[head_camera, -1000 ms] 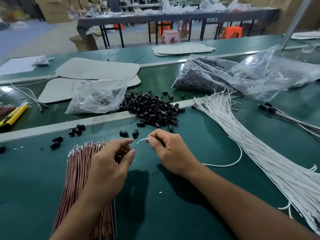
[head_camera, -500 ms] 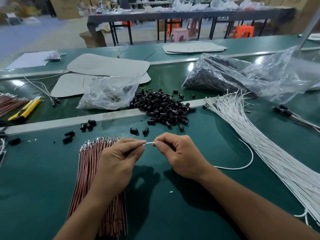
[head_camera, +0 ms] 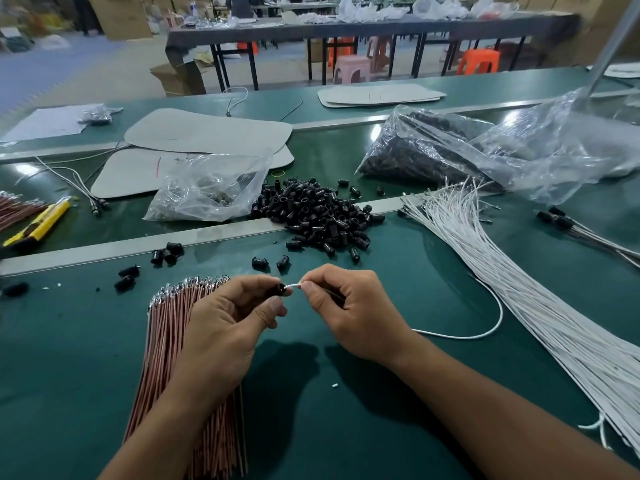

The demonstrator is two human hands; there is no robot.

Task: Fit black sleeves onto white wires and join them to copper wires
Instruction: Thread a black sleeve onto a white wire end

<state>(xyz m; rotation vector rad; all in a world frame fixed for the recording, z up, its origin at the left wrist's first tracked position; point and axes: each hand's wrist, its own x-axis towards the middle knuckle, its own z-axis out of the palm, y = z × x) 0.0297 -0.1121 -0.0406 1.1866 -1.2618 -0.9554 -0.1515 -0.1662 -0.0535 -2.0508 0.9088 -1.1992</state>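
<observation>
Hands (head_camera: 227, 329) (head_camera: 360, 315), sleeve (head_camera: 278, 289), wire (head_camera: 292, 285) near rail (head_camera: 104, 251)

One black sleeve (head_camera: 280, 289), pinched in left hand (head_camera: 225, 327), mouth facing right. Single white wire (head_camera: 491, 317), pinched near its tip by right hand (head_camera: 353, 313); tip at the sleeve mouth, entry not discernible. Slack loops rightward on counter (head_camera: 69, 358). Loose sleeve pile (head_camera: 318, 216) behind both hands. White wire bundle (head_camera: 519, 289) fanned at right. Copper wire bundle (head_camera: 166, 334) beneath left forearm, metal-tipped ends pointing away.
</observation>
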